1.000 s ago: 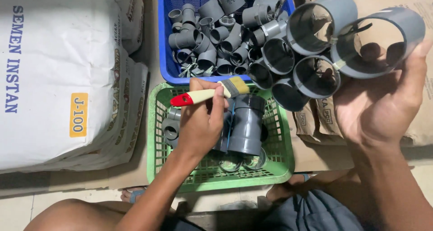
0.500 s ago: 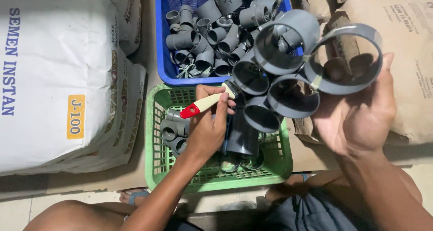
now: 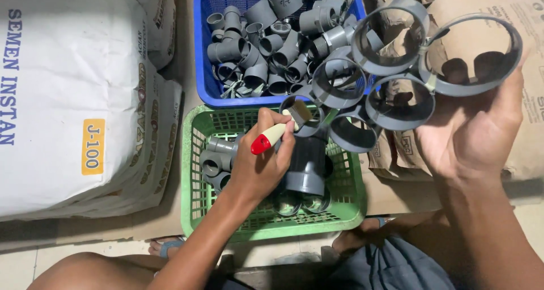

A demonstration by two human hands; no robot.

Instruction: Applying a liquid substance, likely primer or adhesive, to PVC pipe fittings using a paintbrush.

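Since half a second ago, your right hand (image 3: 476, 137) has lifted the cluster of grey pipe rings (image 3: 396, 69) a little higher and further right, so its biggest ring now sits over the brown paper sack (image 3: 498, 18); your left hand (image 3: 263, 165) has stayed over the green basket (image 3: 195, 171).

Your right hand is spread open, palm up, fingers curled round the outer ring of the cluster, carrying it above the right edge of the blue basket (image 3: 201, 52) and the top right corner of the green one.

Your left hand is pinched shut on the paintbrush (image 3: 277, 132), red handle end toward you, bristles touching the lowest left ring of the cluster.

Under that hand, a large grey pipe fitting (image 3: 306, 165) stands upright in the middle of the green basket, with smaller fittings along its left wall. The blue basket is heaped with grey fittings. A white cement sack (image 3: 62, 97) lies just beside both baskets' left edges.
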